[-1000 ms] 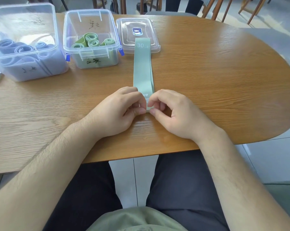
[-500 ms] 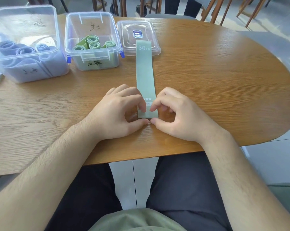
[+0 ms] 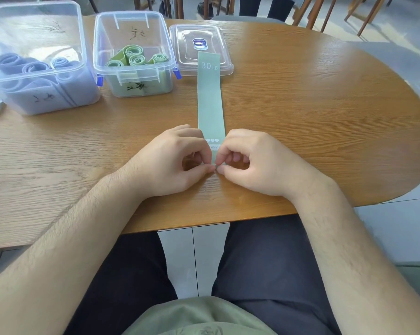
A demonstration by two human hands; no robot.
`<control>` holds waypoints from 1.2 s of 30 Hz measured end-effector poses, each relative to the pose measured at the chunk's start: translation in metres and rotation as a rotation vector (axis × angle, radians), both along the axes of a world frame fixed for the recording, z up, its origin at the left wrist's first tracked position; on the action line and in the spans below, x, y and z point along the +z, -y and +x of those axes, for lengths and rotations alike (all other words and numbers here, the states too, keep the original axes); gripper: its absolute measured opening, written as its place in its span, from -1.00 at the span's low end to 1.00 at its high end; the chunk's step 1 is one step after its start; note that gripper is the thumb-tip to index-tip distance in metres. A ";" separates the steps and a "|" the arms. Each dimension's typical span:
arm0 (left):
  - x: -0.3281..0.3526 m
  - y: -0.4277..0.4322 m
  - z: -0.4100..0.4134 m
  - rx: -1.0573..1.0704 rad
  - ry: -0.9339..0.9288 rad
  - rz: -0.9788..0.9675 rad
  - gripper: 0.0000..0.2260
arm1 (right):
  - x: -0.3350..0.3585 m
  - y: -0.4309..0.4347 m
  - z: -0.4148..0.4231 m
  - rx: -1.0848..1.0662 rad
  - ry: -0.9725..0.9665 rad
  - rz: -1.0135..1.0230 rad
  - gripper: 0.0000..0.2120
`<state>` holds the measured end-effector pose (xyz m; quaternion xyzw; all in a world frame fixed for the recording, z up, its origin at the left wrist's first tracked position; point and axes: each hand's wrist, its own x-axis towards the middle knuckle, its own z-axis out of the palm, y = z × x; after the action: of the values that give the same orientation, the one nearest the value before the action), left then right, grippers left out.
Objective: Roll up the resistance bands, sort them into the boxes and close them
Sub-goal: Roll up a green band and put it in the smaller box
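Observation:
A pale green resistance band (image 3: 210, 97) marked 30 LB lies flat on the wooden table (image 3: 312, 122), running away from me. Its far end rests on a clear lid (image 3: 200, 37). My left hand (image 3: 170, 160) and my right hand (image 3: 254, 160) pinch the band's near end between thumbs and fingertips, side by side. A clear box (image 3: 131, 54) at the back holds several rolled green bands. A larger clear box (image 3: 37, 59) at the far left holds rolled blue-grey bands. Both boxes stand without lids on them.
Wooden chair legs stand beyond the table's far edge (image 3: 324, 15). The table's rounded right end (image 3: 416, 141) curves off toward the floor. My legs are under the near edge.
Both hands have closed in on the band's near end, the fingertips now pinching its edge together. The band stays stretched out on the table.

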<state>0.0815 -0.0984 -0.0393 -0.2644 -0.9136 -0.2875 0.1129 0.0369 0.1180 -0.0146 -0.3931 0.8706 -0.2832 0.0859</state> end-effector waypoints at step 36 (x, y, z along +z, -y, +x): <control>0.004 -0.001 0.001 0.075 0.057 0.053 -0.93 | 0.007 0.001 -0.007 -0.066 0.099 0.018 -0.95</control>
<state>0.0830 -0.0974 -0.0358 -0.2186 -0.9178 -0.3147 0.1042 0.0303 0.1167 -0.0074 -0.3491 0.8802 -0.2972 0.1227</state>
